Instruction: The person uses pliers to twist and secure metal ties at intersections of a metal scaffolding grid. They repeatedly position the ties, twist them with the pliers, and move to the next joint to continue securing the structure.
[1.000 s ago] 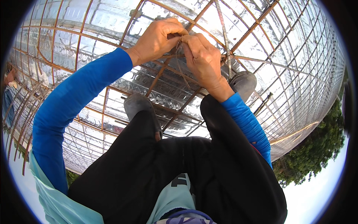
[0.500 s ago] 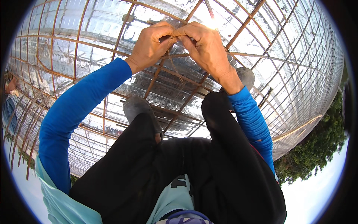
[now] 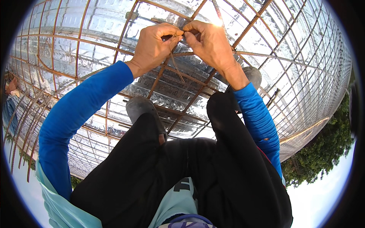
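Note:
Thin rusty tie wire hangs in a loose bundle from the fingers of my left hand, which are pinched shut around it. Close beside it on the right, my right hand has thumb and forefinger pressed together; what sits between those fingertips is too small to make out. Both hands are held above a grid of rusty reinforcing bars, near a crossing of bars. The fingertips hide part of that crossing.
Shiny corrugated metal decking lies under the bars. My shoes rest among them. Several bar ends stick out at the left, near another person. A pale strip and trees are at the right.
My fingertips have drawn slightly apart, the right hand shifting a little to the right. The hanging wire has swung slightly to the left.

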